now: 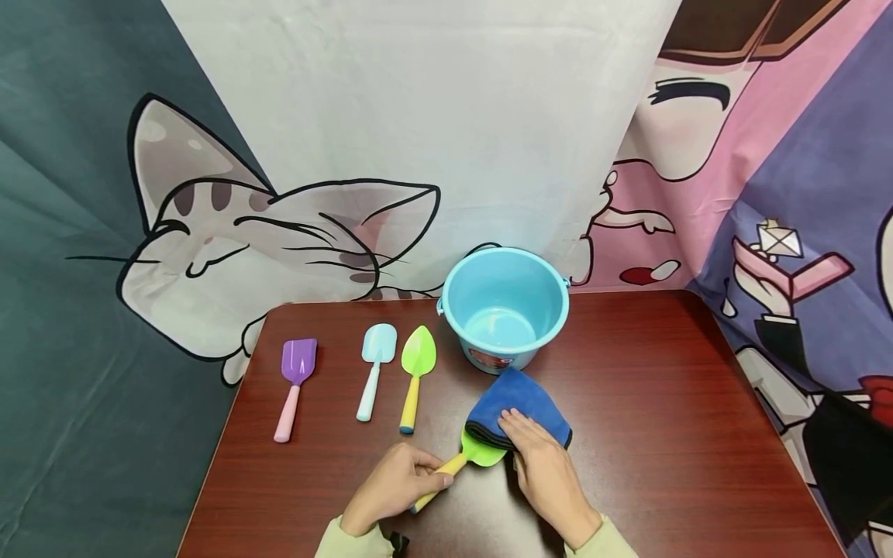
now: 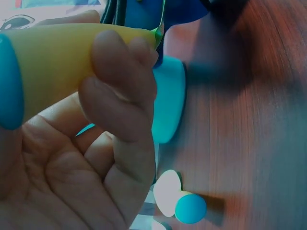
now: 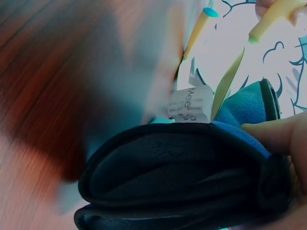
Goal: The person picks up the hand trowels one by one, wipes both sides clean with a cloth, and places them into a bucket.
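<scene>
My left hand [image 1: 392, 482] grips the yellow handle of a toy shovel [image 1: 483, 452] with a green blade, low over the table's front half. In the left wrist view, fingers curl round that thick handle [image 2: 53, 62], which ends in a blue cap. My right hand [image 1: 547, 474] holds a folded blue cloth [image 1: 519, 399] with black edging over the blade, hiding most of it. From the right wrist view, the thumb presses the cloth [image 3: 244, 108] near the blade, and a white label hangs from the cloth.
A light blue bucket [image 1: 505, 298] stands at the back, just beyond the cloth. Left of it lie a second green and yellow shovel [image 1: 417, 372], a pale blue shovel [image 1: 377, 364] and a purple shovel [image 1: 298, 364] with a pink handle. A printed curtain [image 1: 418, 101] hangs behind the brown table [image 1: 684, 434].
</scene>
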Demonstrator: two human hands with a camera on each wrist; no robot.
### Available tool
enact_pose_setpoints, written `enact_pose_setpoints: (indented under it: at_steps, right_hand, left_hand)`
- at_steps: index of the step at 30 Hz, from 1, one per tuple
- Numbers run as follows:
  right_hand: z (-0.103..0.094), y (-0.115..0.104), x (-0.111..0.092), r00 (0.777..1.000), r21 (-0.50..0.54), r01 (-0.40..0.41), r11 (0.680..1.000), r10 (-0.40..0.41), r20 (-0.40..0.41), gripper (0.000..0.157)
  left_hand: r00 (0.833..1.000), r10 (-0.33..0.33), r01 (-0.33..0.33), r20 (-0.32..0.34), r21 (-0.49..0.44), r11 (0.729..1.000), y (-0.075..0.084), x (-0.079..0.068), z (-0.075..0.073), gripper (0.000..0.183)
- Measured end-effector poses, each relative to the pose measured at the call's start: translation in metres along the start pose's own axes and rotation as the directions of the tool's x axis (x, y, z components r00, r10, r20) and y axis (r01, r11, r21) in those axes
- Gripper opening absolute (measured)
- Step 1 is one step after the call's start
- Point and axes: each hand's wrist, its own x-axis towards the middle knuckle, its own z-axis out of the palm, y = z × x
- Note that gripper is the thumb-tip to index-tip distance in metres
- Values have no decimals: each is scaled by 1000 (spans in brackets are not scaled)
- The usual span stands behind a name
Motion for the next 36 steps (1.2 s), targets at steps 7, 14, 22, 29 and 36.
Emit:
enact_pose_setpoints:
  at_steps: [7,14,22,29,36]
  right_hand:
    - [-6,14,1,996,8,-43,999,44,-73,54]
    - [-19,29,0,974,30,-138,990,141,-175,58]
    - [-27,30,-3,966,35,-183,982,187,-180,60]
    - [-31,28,-2,959,41,-179,983,184,-215,64]
    - [-31,24,0,962,68,-173,983,183,-201,62]
  left_hand:
    - [1000,-26,26,12,-40,999,-7,-5,-5,15]
    - [996,-84,86,27,-112,990,-9,-7,-11,17]
    - [996,-84,80,-22,-144,986,-7,-6,-9,24]
    - [996,-84,78,-38,-152,985,-6,-4,-7,23]
    - [994,-55,47,-98,-82,996,-4,-2,-3,32]
